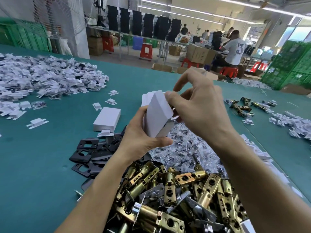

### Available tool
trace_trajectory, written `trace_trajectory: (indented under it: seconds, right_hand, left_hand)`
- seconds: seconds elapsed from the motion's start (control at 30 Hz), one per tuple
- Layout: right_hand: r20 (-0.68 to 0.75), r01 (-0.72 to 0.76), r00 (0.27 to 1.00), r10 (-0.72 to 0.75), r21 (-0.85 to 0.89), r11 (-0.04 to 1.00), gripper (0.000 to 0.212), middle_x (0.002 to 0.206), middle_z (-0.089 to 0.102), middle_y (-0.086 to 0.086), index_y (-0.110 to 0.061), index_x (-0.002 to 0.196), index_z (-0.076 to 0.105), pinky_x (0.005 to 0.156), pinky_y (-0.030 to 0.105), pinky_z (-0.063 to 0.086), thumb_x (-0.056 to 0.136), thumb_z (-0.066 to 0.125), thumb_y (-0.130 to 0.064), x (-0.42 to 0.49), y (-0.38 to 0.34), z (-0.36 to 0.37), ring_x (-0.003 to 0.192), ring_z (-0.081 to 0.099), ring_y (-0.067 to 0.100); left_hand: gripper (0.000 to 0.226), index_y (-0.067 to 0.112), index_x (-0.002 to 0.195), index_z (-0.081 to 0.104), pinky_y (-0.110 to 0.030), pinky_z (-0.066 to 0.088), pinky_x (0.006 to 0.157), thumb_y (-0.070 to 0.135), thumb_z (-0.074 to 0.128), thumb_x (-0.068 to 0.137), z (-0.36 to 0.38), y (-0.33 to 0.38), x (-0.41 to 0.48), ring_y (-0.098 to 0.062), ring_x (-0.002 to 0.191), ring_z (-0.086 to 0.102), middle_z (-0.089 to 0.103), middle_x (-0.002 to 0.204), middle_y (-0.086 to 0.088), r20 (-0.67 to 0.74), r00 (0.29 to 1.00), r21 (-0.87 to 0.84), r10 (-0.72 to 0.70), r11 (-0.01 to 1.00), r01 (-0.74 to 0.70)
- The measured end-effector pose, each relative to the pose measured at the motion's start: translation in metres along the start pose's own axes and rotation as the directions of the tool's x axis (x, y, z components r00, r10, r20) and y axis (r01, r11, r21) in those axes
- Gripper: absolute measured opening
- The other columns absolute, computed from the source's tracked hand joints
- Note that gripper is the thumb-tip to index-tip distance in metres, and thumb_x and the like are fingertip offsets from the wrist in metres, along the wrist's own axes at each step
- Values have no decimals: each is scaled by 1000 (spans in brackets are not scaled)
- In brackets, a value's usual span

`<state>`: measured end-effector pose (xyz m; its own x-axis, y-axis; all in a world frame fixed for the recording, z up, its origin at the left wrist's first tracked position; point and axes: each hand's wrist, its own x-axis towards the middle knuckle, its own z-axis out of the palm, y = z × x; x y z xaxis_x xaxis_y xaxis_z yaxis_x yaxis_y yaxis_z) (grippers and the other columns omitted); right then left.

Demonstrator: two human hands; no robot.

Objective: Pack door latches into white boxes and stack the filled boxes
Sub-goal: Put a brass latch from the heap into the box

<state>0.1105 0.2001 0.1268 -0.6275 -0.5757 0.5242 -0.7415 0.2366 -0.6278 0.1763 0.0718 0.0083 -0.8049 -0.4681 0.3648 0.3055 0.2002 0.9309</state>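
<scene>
Head cam: two hands, one box between them. The left hand (143, 142) grips the lower half of a small white box (158, 115), thumb along its bottom edge, holding it tilted up off the surface (42, 165). The right hand (198, 108) has its thumb and curled fingers pinching at the box's top end.

The box is smooth matte card, rectangular with softish corners. One more closed white box (107, 119) lies flat on the teal mat surface, just left of the held one.

Below the held box is a heap of door latches (176, 190), way too many to count: brass-coloured tubes with flat drilled plates, some silvery. Lower left of it are roughly a dozen black strike plates (90, 153), thin and flat with squarish cutouts, overlapping. Right under it sits a crinkly mound of clear plastic bags (185, 145) with dark bits inside.

Far left of it there's a huge pile of white folded card inserts (42, 78), with half a dozen or so loose ones strayed nearer. Off to its right is a small cluster of more latches (244, 106).
</scene>
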Motion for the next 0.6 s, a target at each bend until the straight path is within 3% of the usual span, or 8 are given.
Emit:
trace_trajectory:
  seconds: [0.1,0.17,0.23,0.33,0.43,0.53,0.6]
  right_hand:
    - [39,-29,999,32,-77,997,15,72,68,3,-21,88,62,71,35,53,92,64,-36,3,5,2,85,64,27]
    - [65,-27,997,31,-64,998,31,57,62,-6,-14,80,71,57,24,44,96,60,-39,3,7,1,60,56,8]
    - [94,-18,995,24,-64,998,47,49,58,0,-4,77,74,48,23,34,99,54,-41,2,7,0,46,43,9]
    - [101,-47,994,48,-7,999,42,77,71,19,-12,82,77,73,39,51,101,50,-39,1,12,-5,71,64,26]
    - [166,-92,982,87,22,996,19,89,71,0,-22,103,72,81,40,55,97,58,-33,-2,23,-6,79,65,15]
    - [317,-128,943,98,74,989,47,112,63,-6,-38,135,49,85,34,55,92,66,-31,-12,39,-1,92,67,11]
    - [374,-150,924,78,168,974,63,116,61,-7,-43,142,37,84,31,56,91,69,-25,-20,49,6,99,66,10]
  left_hand:
    - [82,44,119,54,-18,54,74,36,97,50,0,3,1,-3,99,64,65,109,18,-4,1000,-14,-24,1000,24]
    - [85,43,118,54,-23,57,74,42,97,45,-1,2,2,-7,102,65,66,109,16,-32,998,-53,-61,997,59]
    - [86,44,115,53,-28,56,75,48,96,41,-2,0,2,-9,104,65,66,111,16,-53,993,-53,-101,994,98]
    - [79,48,111,55,-31,53,80,50,94,42,-2,-2,1,-8,101,66,67,110,16,-60,987,-79,-146,987,142]
    - [76,38,123,60,-37,51,81,48,88,53,-4,1,1,-9,93,68,69,108,9,8,990,-144,-139,980,139]
    - [52,40,115,67,-47,58,75,47,76,64,-4,7,-2,-16,90,67,71,101,8,136,984,-206,-115,968,142]
    - [51,38,114,67,-41,59,64,47,68,65,-5,9,-4,-21,90,67,72,103,5,179,975,-274,-133,945,179]
